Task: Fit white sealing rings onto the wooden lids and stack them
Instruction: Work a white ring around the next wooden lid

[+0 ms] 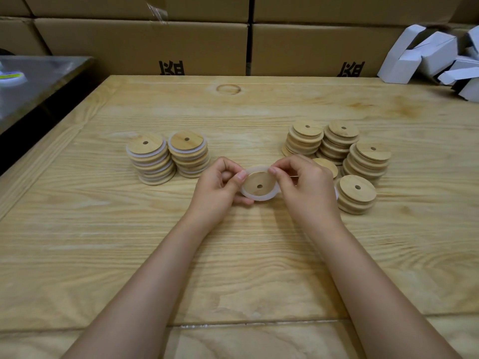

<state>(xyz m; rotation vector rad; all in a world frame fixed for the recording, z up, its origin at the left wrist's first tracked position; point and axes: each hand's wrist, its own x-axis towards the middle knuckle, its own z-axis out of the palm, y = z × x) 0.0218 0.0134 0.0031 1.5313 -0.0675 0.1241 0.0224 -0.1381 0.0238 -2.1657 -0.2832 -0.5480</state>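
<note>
Above the worktop [233,255], both hands pinch one wooden lid [259,186] between them: left hand [220,187] fingers [241,175] and right hand [305,187] fingers grip its white sealing ring [255,198] at the upper rim.

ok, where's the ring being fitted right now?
Head view, table centre: the ring sits around the lid, pinched between the left hand and right hand, between the ringed stacks and the bare stacks.
</note>
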